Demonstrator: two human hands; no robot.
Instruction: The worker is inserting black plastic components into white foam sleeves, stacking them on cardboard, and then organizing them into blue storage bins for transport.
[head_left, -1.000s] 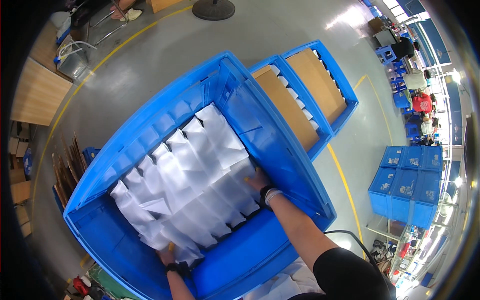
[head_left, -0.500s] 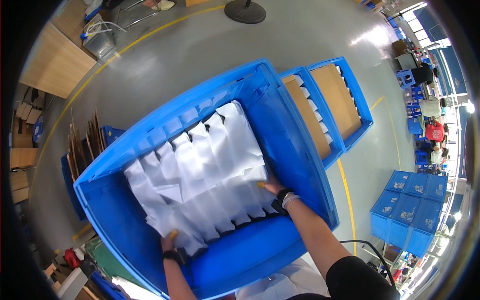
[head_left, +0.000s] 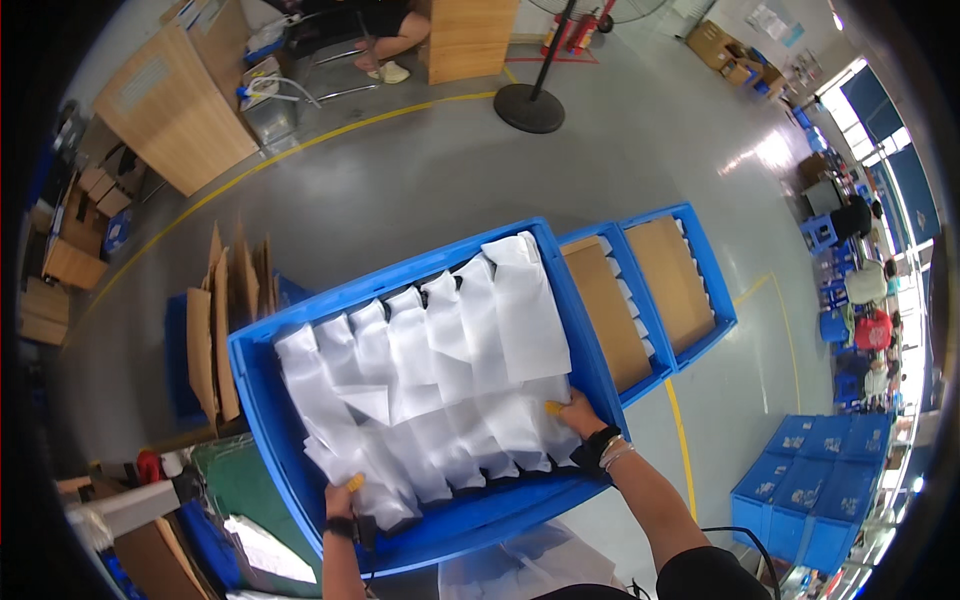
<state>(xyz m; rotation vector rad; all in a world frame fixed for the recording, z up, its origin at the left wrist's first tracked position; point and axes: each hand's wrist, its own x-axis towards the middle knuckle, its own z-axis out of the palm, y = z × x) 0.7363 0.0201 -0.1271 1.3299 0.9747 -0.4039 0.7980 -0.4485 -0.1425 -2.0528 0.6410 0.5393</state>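
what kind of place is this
Probably a factory or warehouse packing floor: a large blue crate holds rows of white wrappings, more blue crates stand grouped at the right, and a yellow line marks the grey floor.

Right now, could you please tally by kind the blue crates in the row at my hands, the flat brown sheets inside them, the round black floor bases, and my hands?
Blue crates: 3
Flat brown sheets: 2
Round black floor base: 1
Hands: 2
Total: 8
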